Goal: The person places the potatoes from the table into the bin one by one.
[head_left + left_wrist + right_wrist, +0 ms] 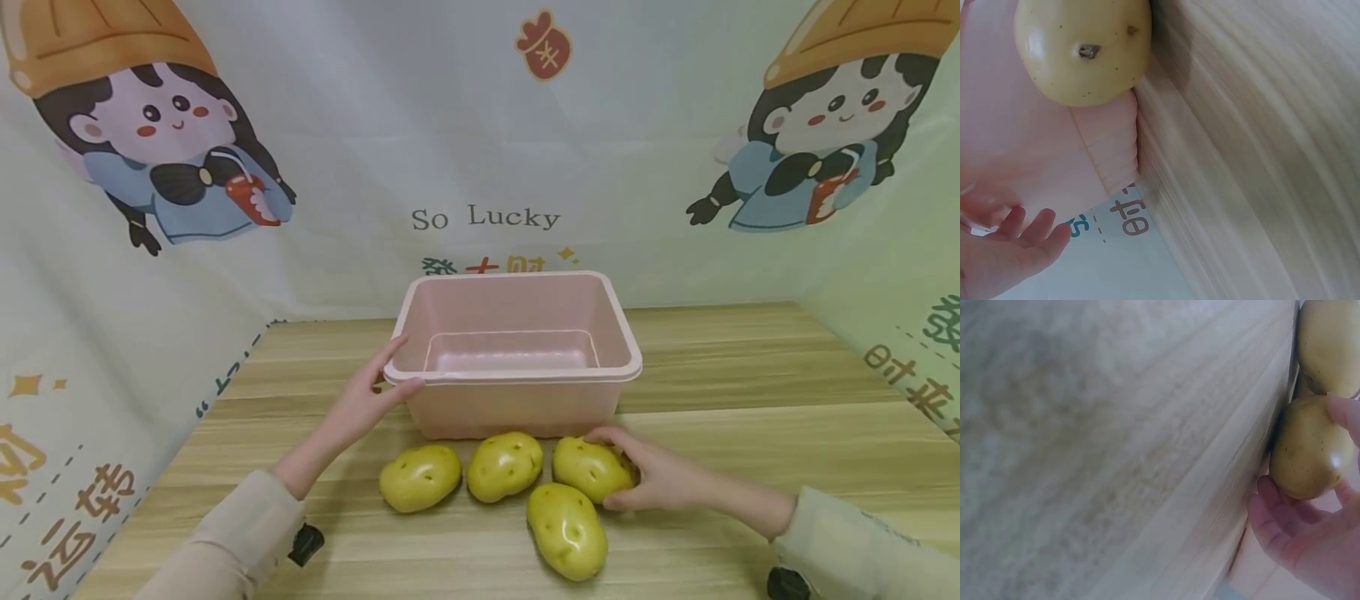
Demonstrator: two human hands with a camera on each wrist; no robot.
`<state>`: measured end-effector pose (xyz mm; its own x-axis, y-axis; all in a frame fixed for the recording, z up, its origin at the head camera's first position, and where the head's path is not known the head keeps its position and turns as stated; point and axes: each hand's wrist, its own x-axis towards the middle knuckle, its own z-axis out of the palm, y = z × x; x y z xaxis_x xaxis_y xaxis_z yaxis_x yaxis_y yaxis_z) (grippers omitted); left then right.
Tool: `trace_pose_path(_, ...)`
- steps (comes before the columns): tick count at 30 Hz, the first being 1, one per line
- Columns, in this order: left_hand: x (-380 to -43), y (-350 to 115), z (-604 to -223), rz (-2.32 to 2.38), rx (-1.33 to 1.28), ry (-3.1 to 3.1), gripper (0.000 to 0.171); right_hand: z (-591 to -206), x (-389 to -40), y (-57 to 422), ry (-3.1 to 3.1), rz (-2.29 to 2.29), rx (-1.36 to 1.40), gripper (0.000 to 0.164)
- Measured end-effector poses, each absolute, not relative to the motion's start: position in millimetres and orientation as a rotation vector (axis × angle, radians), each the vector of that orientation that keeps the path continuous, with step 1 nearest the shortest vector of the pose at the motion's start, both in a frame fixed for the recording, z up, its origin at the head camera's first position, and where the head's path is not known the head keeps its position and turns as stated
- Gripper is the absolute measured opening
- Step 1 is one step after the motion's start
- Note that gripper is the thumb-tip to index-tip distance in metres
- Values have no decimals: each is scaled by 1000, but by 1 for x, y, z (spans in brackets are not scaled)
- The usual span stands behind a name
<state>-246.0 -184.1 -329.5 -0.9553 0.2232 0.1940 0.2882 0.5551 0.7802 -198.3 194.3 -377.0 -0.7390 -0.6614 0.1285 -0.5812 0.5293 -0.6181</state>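
Observation:
A pink plastic bin (pixel 517 407) stands on the wooden table, its inside bare. My left hand (pixel 365 402) holds the bin's front left corner, thumb on the front rim and fingers along the left side. In front of the bin lie several yellow potatoes. My right hand (pixel 662 475) grips the rightmost potato (pixel 588 467) of the row, its thumb at the near side and fingers at the far side. The right wrist view shows this potato (pixel 1307 450) between thumb and fingers, low against the table. Another potato (pixel 567 533) lies nearest me, close to the gripped one.
To the left in the row are a middle potato (pixel 504 467) and a left potato (pixel 420 478). Behind the wooden table (pixel 720 358) hangs a printed cloth (pixel 345 108), which also covers both sides. Small black pieces show by both sleeves.

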Motion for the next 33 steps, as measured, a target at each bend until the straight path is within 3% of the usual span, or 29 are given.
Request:
trace_pose_path(11,-246,-187,-329,-1445,-429,-2698,72,-386,-206,187,2591,-1000,-1023,86)
trace_pose_path(33,-246,-190,-326,-1421,-379,-2712,77,-387,-206,182,2583,-1070,-1050,79)
